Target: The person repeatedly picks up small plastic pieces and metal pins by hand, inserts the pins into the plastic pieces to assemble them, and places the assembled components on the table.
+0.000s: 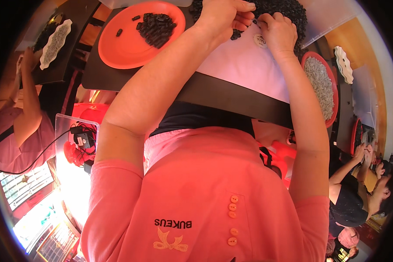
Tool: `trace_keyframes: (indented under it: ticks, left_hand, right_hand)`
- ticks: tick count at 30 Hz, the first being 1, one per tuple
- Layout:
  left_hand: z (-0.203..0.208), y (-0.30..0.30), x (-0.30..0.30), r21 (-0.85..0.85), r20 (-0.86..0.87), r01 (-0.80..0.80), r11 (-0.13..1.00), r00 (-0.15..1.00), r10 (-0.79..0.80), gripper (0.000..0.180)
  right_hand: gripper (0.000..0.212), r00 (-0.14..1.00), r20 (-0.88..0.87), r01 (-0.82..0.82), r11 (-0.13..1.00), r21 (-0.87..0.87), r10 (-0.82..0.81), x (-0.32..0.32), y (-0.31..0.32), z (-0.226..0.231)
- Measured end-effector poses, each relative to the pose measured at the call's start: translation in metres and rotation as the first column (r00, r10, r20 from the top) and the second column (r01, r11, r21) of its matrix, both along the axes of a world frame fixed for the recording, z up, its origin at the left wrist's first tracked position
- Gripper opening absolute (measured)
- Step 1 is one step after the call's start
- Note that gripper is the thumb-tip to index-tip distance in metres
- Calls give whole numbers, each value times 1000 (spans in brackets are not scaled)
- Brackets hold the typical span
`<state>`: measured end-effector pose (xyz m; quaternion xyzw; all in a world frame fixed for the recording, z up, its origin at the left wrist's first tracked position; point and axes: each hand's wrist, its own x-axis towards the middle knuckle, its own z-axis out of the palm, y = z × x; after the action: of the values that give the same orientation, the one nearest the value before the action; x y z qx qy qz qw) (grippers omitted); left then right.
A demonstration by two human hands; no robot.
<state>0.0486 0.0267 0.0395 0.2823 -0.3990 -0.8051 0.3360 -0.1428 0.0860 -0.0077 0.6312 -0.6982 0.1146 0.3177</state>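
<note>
Both my hands meet at the top of the view, over a pale sheet (pixel 244 65) on the dark table. My left hand (pixel 227 19) is closed, with thumb and fingers drawn together; whatever it pinches is too small to make out. Close beside it, my right hand (pixel 280 35) pinches a small dark piece (pixel 256 21) between thumb and forefinger. A heap of small black pieces (pixel 299 17) lies behind and around the hands. To the left, an orange-red plate (pixel 118 54) bears a cluster of short black cylindrical pieces (pixel 157 30).
A red tray (pixel 335 98) of small clear-grey pieces (pixel 318 83) stands at the right table edge. A round sticker (pixel 260 41) is on the sheet. Cables and a black adapter (pixel 84 139) sit in a clear bin (pixel 59 131) below left. Other people work at both sides.
</note>
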Motion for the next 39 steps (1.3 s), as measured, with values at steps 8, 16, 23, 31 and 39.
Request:
trace_keyframes:
  ticks: [8, 16, 23, 31, 39]
  left_hand:
    - [-4, -4, -1, 17, -23, -16, 1000, 1000, 16, 10]
    - [-5, -2, -3, 30, 26, -14, 999, 1000, 13, 11]
    - [-8, -3, -2, -3, 22, -43, 999, 999, 43, 13]
    - [-7, -4, -3, -34, -15, -91, 995, 996, 91, 13]
    - [-13, -5, -4, 8, -128, -184, 983, 975, 184, 11]
  right_hand:
    - [16, 998, 8, 63, 989, 137, -65, 7, 6, 6]
    - [20, 990, 129, 25, 982, 187, -50, -5, 16, 6]
    - [18, 995, 95, -4, 948, 318, -28, 3, 14, 23]
    - [21, 999, 31, 21, 931, 365, -35, 17, 20, 24]
    - [18, 963, 261, -135, 952, 274, 61, 42, 26, 35]
